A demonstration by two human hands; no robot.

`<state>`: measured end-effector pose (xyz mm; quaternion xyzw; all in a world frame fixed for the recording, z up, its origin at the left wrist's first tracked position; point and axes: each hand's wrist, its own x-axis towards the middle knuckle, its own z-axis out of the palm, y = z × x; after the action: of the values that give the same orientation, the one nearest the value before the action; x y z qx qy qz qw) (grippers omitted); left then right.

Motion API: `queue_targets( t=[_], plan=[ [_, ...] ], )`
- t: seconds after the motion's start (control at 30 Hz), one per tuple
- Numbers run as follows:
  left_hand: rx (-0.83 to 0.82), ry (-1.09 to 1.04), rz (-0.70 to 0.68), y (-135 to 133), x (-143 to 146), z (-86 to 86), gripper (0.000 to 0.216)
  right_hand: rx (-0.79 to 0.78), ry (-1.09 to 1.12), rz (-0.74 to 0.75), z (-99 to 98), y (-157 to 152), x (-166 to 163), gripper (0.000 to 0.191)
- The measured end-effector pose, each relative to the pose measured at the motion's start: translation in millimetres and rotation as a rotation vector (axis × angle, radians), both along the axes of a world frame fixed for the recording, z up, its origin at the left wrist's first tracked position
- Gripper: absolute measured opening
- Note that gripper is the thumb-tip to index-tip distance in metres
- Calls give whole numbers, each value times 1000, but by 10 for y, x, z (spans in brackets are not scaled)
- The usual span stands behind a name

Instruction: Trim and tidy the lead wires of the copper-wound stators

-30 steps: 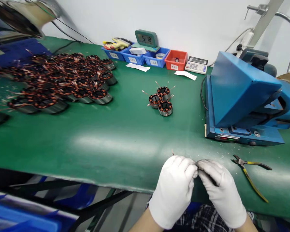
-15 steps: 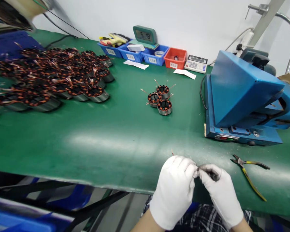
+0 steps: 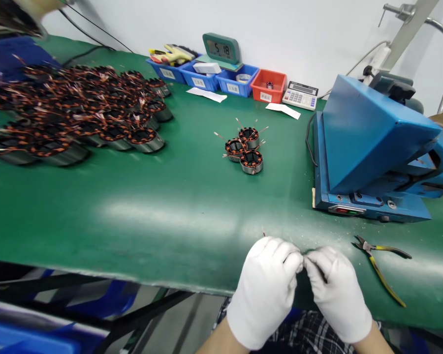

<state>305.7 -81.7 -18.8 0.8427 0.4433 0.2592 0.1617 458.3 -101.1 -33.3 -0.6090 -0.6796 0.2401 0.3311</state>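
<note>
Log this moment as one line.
left hand: pinching wire | right hand: pinching wire, fingertips meeting | pliers: idle at right | three stators: mid-table

- Your widest open lane is the bare green counter [image 3: 162, 211], near and centre-left.
- Far left, the stator pile [image 3: 74, 110] blocks you.
- Right, the blue machine [image 3: 376, 147] walls you off; the pliers [image 3: 382, 268] lie near it.
- Three stators [image 3: 243, 147] stand mid-counter.

This is a small factory assembly bench for electric motor parts. A green bench mat [image 3: 151, 196] carries a large batch of copper-wound stators [image 3: 77, 113], labelled parts bins [image 3: 214, 81] along the wall, and a blue bench machine [image 3: 372, 147]. Yellow-handled cutters [image 3: 382, 268], a calculator [image 3: 300, 96] and a digital clock [image 3: 221, 49] complete the workstation.
</note>
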Motion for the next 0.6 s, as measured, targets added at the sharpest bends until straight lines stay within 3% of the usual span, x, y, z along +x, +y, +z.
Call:
queue_targets(
  t=[0.1,0.17,0.2,0.27,0.33,0.4,0.43,0.47,0.5,0.6],
  plan=[
    [11,-9,-48,9,-18,-3,18,-629,466,62,76,63,4,37],
    [17,-30,-62,13,-24,0,20,-848,642,159,121,91,73,41],
    [18,-38,-62,15,-26,3,21,-868,641,185,137,94,117,40],
    [13,-48,-60,16,-26,9,20,-731,481,183,151,74,196,24],
    [13,-49,-59,16,-25,15,17,-392,195,188,128,31,226,11],
    [13,-44,-60,18,-24,17,15,8,-64,196,81,-13,196,16],
    [13,-38,-60,19,-24,17,14,125,-112,190,59,-28,162,19],
    [11,-29,-63,20,-25,16,14,146,-97,173,44,-37,122,19],
    [10,-20,-67,21,-26,16,14,52,-3,140,39,-39,80,19],
    [9,11,-76,22,-32,21,18,-563,477,68,90,-9,-7,33]
  ],
)
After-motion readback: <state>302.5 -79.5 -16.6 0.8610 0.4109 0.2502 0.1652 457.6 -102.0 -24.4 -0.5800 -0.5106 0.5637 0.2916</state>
